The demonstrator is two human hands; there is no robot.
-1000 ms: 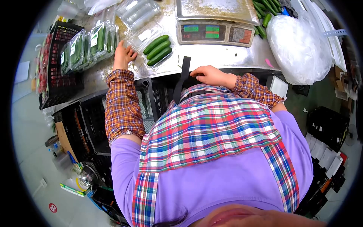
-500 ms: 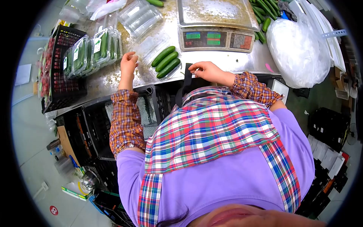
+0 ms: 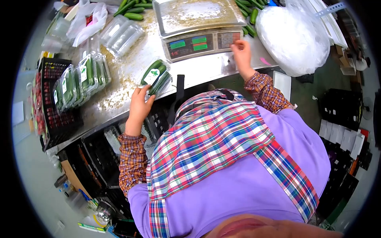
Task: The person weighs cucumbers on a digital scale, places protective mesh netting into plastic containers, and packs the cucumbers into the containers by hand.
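Observation:
A clear plastic pack of cucumbers point(image 3: 162, 68) with a white and green label lies at the table's front edge. My left hand point(image 3: 139, 104) has its thumb and fingers at the pack's near left corner, gripping it lightly. By the keypad point(image 3: 229, 39) of the weighing scale point(image 3: 190, 47) is my right hand point(image 3: 243, 58), raised with bent fingers loosely apart and nothing visible in them. Its fingertips are slightly blurred, and I cannot tell whether they touch the keys. Green digits glow on the scale's display.
Several filled cucumber packs point(image 3: 81, 81) stand at the left beside a black crate point(image 3: 59, 123). Empty clear trays point(image 3: 121, 35) lie behind. Loose cucumbers point(image 3: 134, 16) rest at the back, and a large plastic bag point(image 3: 293, 39) bulges at the right.
The cucumbers that lay in an open clear tray are now under a closed, labelled lid. My left hand has come to the pack; my right hand has moved right, to the scale's keypad.

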